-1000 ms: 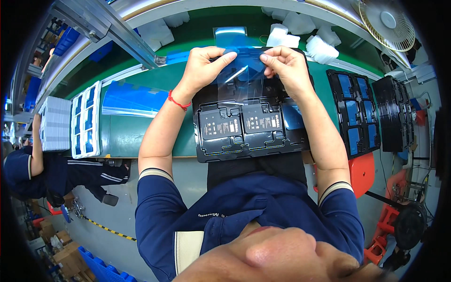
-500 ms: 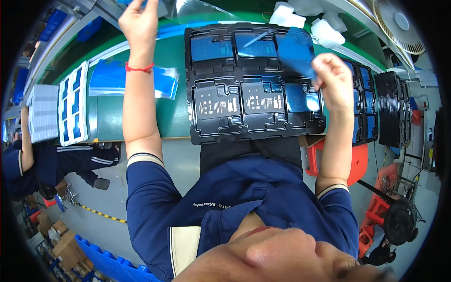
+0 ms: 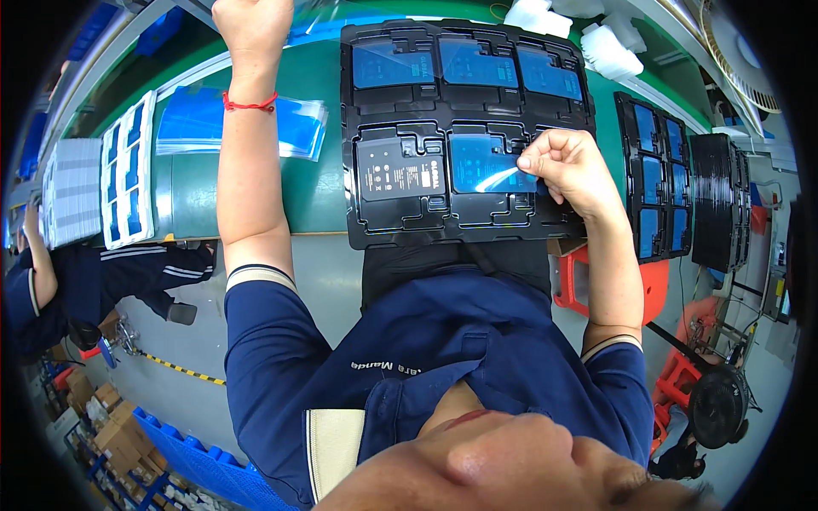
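Note:
My right hand (image 3: 567,170) pinches the right edge of a glossy blue film sheet (image 3: 490,166) between thumb and fingers. The sheet lies over the flat battery in the near middle pocket of a black plastic tray (image 3: 396,226). To its left is a bare dark battery (image 3: 400,169) with pale print. Blue film covers the batteries (image 3: 479,64) in the far row. My hand and wrist hide most of the near right pocket. My left hand (image 3: 254,25) is raised beyond the table's far left, its fingers cut off by the upper edge of the picture.
Blue film sheets (image 3: 298,128) lie beneath my left forearm. Further left are a white tray (image 3: 128,175) and a pale stack (image 3: 72,192), near another person's arm (image 3: 38,260). Right are another filled black tray (image 3: 652,175) and stacked black trays (image 3: 720,200). White foam pieces (image 3: 609,51) sit behind.
My right hand has moved left and slightly down, bringing a blue film over the previously bare near middle battery. My left hand has risen further out of the picture.

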### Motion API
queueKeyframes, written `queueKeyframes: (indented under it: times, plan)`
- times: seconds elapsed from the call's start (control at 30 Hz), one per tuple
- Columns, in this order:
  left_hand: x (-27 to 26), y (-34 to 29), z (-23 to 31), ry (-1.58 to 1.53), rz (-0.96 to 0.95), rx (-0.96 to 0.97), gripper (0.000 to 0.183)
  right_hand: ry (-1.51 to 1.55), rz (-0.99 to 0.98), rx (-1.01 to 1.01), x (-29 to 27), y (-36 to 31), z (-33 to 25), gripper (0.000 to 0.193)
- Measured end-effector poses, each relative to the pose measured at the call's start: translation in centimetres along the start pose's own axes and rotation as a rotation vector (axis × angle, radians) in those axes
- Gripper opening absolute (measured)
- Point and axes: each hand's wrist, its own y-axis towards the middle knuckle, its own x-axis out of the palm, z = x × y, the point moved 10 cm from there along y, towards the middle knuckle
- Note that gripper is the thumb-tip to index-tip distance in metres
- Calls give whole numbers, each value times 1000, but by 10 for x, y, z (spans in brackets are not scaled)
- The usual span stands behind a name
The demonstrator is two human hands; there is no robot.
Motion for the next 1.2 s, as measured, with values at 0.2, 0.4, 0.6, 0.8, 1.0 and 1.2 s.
queueKeyframes:
  times: [0.2,0.4,0.6,0.8,1.0,1.2]
  plan:
    - [6,-4,-3,-19,-14,-41,30,-14,0,49,0,3,2,8]
    - [11,-6,-5,12,-43,-50,30,8,-3,66,1,3,4,9]
    - [15,-7,-8,-19,-63,-64,31,63,-22,63,0,4,4,9]
    - [16,-7,-11,-29,-57,-62,31,121,-52,42,-1,5,7,9]
    - [15,-7,-12,-22,-68,-73,31,54,-31,55,0,4,5,9]
    - [18,-7,-11,-37,-63,-80,31,32,-27,59,1,4,4,8]
